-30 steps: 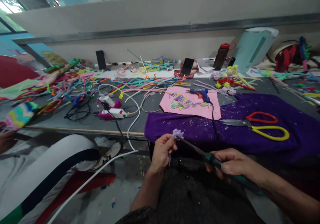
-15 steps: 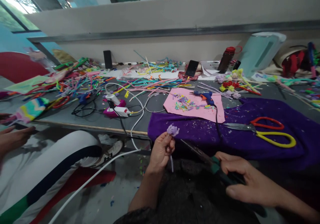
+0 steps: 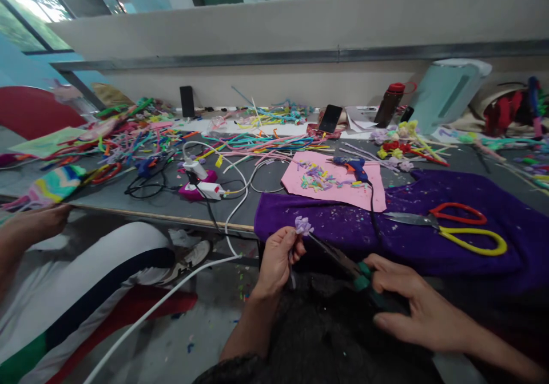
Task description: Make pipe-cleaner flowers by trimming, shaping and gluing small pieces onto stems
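Between the thumb and fingers of my left hand (image 3: 278, 261) is a small lilac pipe-cleaner flower (image 3: 303, 226), its thin stem hanging below the hand. My right hand (image 3: 412, 301) grips green-handled long-nose pliers (image 3: 343, 261). Their narrow tip points left and meets the flower's right edge; whether it pinches a petal is too small to tell. Behind the flower lies a purple cloth (image 3: 326, 218). On it rest large scissors (image 3: 435, 221) with one red and one yellow handle. Beyond the cloth, a pink sheet (image 3: 373, 198) carries short cut pipe-cleaner pieces (image 3: 317, 177) and a blue glue gun (image 3: 354, 167).
A power strip (image 3: 203, 190) with a white cable (image 3: 171, 289) stands left of the pink sheet. Pipe cleaners (image 3: 266, 143) cover the table's back. Another person's hand (image 3: 47, 221) and leg (image 3: 115, 264) are at left. A dark bottle (image 3: 389, 105) stands at the back right.
The pliers have moved left and up, so their tip now reaches the flower. My left hand has shifted slightly right with the flower. The other person's hand has moved.
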Demonstrator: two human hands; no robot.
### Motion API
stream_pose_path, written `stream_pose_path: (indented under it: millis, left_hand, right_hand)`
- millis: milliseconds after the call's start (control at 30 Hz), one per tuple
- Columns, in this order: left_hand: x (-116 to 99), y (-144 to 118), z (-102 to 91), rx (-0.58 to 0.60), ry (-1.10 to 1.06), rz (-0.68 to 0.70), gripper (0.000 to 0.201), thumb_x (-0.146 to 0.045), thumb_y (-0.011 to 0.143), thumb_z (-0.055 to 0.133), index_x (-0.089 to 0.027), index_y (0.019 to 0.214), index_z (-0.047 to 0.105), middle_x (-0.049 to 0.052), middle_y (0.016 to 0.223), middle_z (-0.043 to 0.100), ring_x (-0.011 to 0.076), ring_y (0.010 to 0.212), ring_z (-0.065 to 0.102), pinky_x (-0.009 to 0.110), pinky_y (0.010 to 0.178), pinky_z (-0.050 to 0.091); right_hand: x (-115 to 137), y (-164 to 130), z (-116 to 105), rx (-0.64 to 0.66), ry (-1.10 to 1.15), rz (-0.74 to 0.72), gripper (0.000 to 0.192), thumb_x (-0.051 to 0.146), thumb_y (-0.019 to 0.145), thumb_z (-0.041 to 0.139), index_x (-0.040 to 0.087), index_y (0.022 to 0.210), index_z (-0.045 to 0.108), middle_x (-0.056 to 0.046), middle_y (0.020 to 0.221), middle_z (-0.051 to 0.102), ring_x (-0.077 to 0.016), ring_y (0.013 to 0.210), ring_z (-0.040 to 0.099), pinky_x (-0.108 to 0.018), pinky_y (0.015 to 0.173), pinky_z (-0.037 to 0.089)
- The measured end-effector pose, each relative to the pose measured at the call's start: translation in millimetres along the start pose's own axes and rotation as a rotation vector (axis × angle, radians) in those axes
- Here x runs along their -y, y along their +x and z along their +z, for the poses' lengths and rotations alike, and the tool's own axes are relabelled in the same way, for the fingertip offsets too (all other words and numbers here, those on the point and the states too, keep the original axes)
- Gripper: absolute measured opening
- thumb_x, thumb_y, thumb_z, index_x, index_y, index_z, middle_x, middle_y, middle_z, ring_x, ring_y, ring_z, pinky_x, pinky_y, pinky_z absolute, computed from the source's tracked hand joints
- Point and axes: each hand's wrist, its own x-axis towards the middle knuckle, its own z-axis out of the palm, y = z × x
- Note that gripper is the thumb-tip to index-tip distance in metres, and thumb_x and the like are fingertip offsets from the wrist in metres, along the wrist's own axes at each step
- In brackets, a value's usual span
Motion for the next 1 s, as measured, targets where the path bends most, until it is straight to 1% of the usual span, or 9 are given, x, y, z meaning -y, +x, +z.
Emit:
stream_pose_path:
  millis: [100,300,500,667,833,1000]
  left_hand:
    - [1.6,-0.7,-0.4,0.007,0.033,0.003,0.032,-0.043,0.069,0.066,-0.014,0.065,0.056,-0.002,0.047,0.054,0.0029,0.038,0.04,0.014,0.037,0.025]
    - [6.2,-0.3,-1.1,0.022,0.073,0.021,0.027,-0.04,0.073,0.064,-0.014,0.068,0.058,-0.002,0.049,0.055,0.0028,0.039,0.042,0.014,0.038,0.027]
    - [6.7,0.3,-1.3,0.047,0.11,0.072,0.026,-0.038,0.074,0.063,-0.013,0.067,0.058,-0.002,0.049,0.056,0.0027,0.039,0.042,0.014,0.038,0.027]
    - [7.6,0.3,-1.7,0.064,0.143,0.074,0.025,-0.037,0.075,0.062,-0.013,0.069,0.059,-0.002,0.049,0.056,0.0026,0.039,0.041,0.014,0.037,0.025]
    - [7.9,0.7,-1.4,0.05,0.15,0.067,0.026,-0.039,0.074,0.063,-0.014,0.07,0.059,-0.003,0.047,0.055,0.0027,0.037,0.038,0.015,0.037,0.023]
    - [8.9,2.0,-1.7,0.034,0.13,0.06,0.025,-0.038,0.069,0.067,-0.014,0.067,0.059,-0.003,0.047,0.055,0.0028,0.037,0.037,0.016,0.038,0.023]
  right_hand:
    - [0.5,1.1,0.7,-0.001,-0.045,0.008,0.019,0.014,0.069,0.058,0.019,0.067,0.04,-0.001,0.084,0.048,-0.0157,0.079,0.048,-0.028,0.068,0.039]
    - [-3.5,0.8,1.7,0.001,-0.063,0.016,0.021,0.018,0.069,0.061,0.019,0.067,0.04,-0.001,0.084,0.046,-0.0153,0.078,0.047,-0.028,0.067,0.039]
    - [-7.8,2.7,2.2,-0.002,-0.035,-0.002,0.021,0.021,0.07,0.062,0.019,0.068,0.042,0.0,0.084,0.046,-0.0152,0.079,0.047,-0.028,0.068,0.038]
    - [-7.3,4.9,2.2,-0.007,-0.005,-0.005,0.019,0.022,0.072,0.06,0.018,0.067,0.042,-0.001,0.083,0.046,-0.0155,0.078,0.047,-0.028,0.068,0.038]
    - [-6.9,3.9,2.3,0.016,0.053,0.002,0.015,0.023,0.077,0.055,0.018,0.069,0.044,-0.002,0.084,0.047,-0.0158,0.078,0.047,-0.028,0.068,0.037]
    - [-7.1,3.6,1.1,0.04,0.135,0.013,0.013,0.025,0.081,0.052,0.018,0.071,0.047,-0.002,0.085,0.049,-0.0151,0.078,0.048,-0.027,0.068,0.037]
